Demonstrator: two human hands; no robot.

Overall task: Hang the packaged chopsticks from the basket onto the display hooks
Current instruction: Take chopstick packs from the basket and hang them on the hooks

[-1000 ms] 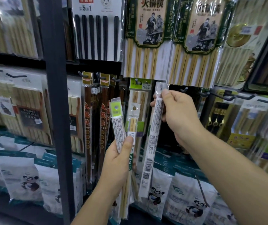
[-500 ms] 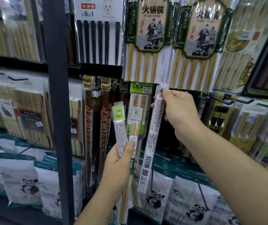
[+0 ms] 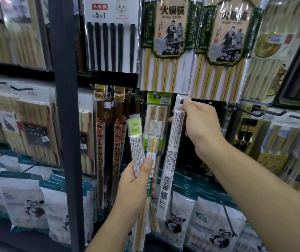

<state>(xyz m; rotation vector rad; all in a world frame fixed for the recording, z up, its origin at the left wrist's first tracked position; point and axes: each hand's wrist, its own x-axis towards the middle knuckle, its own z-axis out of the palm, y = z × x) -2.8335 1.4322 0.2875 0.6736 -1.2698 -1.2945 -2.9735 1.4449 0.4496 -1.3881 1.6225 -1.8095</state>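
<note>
Take the dark upright shelf post (image 3: 63,124) as the marker. Just right of it, low down, the left hand (image 3: 136,182) grips a slim green-topped chopstick pack (image 3: 136,140) and a slim clear-topped bamboo chopstick pack (image 3: 154,142). Its thumb is clamped across both, hang-holes upward, seemingly kept in reserve for later hooks. Further right of the post, the long clear chopstick pack with a white printed label (image 3: 172,160) hangs straight down, and the dark tip of a display hook (image 3: 181,101) shows at its top hole. The right hand (image 3: 201,128) is furthest from the post and pinches that pack's header between thumb and fingers, apparently to steer the hole along the hook. The basket is out of view.
</note>
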